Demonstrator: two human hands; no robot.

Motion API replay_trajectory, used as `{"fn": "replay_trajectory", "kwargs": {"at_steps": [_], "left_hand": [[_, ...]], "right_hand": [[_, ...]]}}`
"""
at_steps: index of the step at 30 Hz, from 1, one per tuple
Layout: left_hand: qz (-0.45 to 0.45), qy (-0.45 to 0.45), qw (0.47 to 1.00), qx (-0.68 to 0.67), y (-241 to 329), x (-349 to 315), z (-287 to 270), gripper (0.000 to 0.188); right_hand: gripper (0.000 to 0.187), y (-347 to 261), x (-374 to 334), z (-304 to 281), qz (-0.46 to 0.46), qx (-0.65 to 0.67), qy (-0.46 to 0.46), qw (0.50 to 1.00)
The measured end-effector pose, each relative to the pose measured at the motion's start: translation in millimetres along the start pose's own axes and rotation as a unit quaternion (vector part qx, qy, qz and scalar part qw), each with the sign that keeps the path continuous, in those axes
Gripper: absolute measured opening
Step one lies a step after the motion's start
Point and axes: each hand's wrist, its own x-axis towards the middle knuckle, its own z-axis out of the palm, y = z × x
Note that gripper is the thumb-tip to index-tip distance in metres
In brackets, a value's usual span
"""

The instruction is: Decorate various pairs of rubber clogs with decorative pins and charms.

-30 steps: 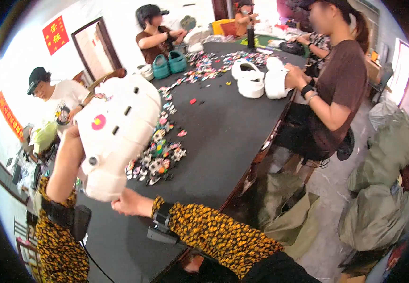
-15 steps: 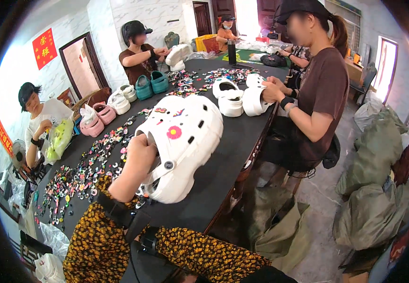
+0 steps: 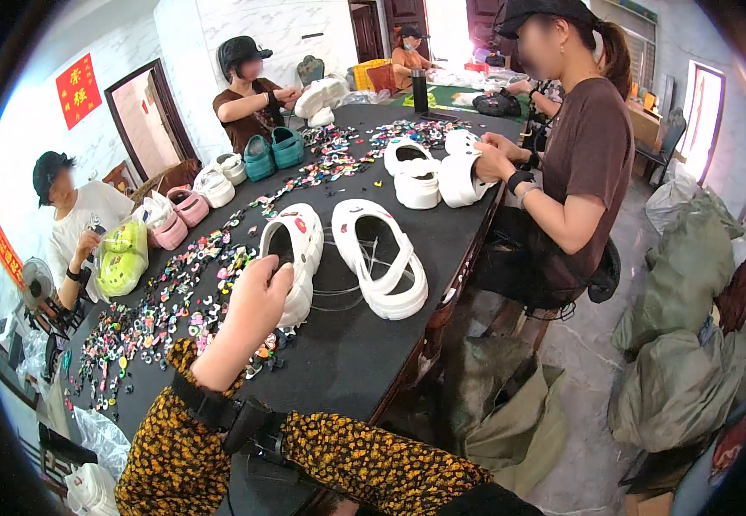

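Observation:
A white clog (image 3: 304,249) with a red charm near its toe stands on the black table. My left hand (image 3: 257,301) reaches over its left side, fingers curled at its rim, fingertips partly hidden. Close on its right stands the matching white clog (image 3: 394,288), its opening and heel strap showing. Clear thin strips (image 3: 351,279) lie between the pair. My right sleeve (image 3: 381,456), yellow-and-black patterned, crosses from the lower right toward my left forearm; the right hand itself is hidden there. Many small colourful shoe charms (image 3: 145,322) are spread left of my left hand.
Pink clogs (image 3: 188,208), teal clogs (image 3: 274,153) and other white clogs (image 3: 416,181) stand farther up the black table (image 3: 338,378). Several people sit around it; one at left handles bagged lime-green clogs (image 3: 122,258). Olive sacks (image 3: 682,378) lie on the floor at right.
The white clogs, held up together close to me before, now stand side by side on the table. My left hand stays at the left one. The person at left has turned the lime-green bag.

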Motion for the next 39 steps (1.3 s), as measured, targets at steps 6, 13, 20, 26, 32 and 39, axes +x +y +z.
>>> {"fn": "replay_trajectory", "kwargs": {"at_steps": [6, 13, 20, 26, 32, 39], "left_hand": [[-0.053, -0.037, 0.998, -0.024, 32, -59, -70, 0.027], [-0.009, 0.007, 1.000, 0.026, 42, -152, -122, 0.021], [-0.065, 0.017, 0.997, 0.037, 33, -237, -158, 0.015], [-0.142, 0.010, 0.989, 0.031, 14, -281, -170, 0.015], [-0.188, -0.029, 0.982, -0.023, -7, -317, -153, 0.022], [-0.049, -0.130, 0.984, 0.114, 4, -315, -110, 0.028]], "right_hand": [[0.042, -29, 7, 45, 0.058, 0.060, -0.031, 0.996], [0.016, -73, 3, 47, 0.082, -0.275, -0.061, 0.956], [0.011, -88, -6, 59, 0.114, -0.327, -0.098, 0.933], [0.010, -136, -31, 82, -0.021, -0.264, -0.033, 0.964], [0.007, -225, -103, 99, -0.213, -0.330, 0.017, 0.919], [0.014, -241, -270, -16, -0.116, -0.388, 0.370, 0.836]]}}
